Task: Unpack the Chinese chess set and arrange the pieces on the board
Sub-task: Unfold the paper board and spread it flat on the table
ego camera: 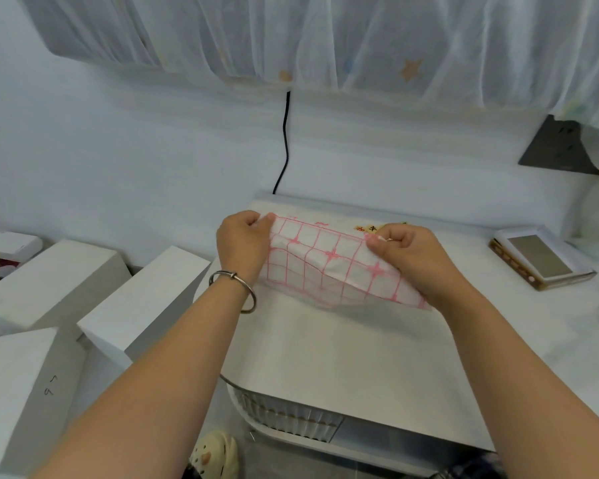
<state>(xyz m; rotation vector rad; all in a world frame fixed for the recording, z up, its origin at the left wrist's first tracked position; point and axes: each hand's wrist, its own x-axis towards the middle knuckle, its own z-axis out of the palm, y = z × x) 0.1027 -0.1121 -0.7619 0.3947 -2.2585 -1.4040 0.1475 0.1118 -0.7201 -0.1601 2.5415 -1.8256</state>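
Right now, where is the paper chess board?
In the head view, the paper board is at centre, partly folded, pinched between the left hand and right hand above the white table.

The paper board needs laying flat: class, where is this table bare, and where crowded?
Free: the table from the paper board down to its near edge. Crowded: chess pieces behind the board, white boxes left, flat box right.

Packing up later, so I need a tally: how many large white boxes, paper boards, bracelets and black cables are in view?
Large white boxes: 3
Paper board: 1
Bracelet: 1
Black cable: 1
Total: 6
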